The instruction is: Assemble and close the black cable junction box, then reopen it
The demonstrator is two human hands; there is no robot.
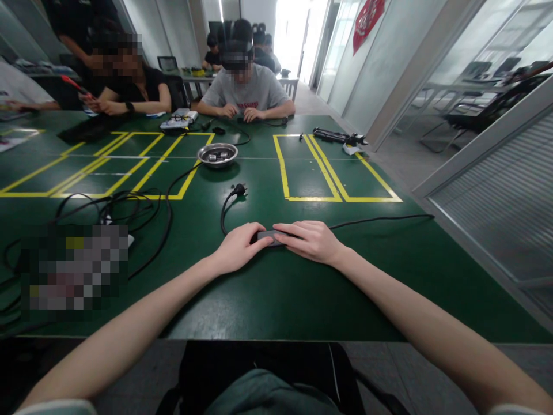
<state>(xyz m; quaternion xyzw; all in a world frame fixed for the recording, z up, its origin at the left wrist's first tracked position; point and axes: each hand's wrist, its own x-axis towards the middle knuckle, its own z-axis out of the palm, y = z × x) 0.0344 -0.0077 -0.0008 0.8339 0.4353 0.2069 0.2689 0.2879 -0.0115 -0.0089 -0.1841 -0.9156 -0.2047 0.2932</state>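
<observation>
A dark grey power adapter (268,235) lies across the green table (276,305) in front of me. My left hand (237,248) grips its left end, thumb on the near side and fingers on the far side. My right hand (313,241) is closed over its right end, fingers laid along the top. From the left end a black cord curls up to a power plug (238,190), which rests on the table with its prongs to the right. A thin black cable (380,218) runs from the right end toward the table's right edge.
A metal bowl (217,155) with small metal parts stands beyond the plug. Yellow tape (283,173) marks rectangles. Coiled black cables (129,204) and a blurred-out object (80,268) lie at left. A black tool-like object (334,136) is far right. Co-workers (246,86) sit opposite.
</observation>
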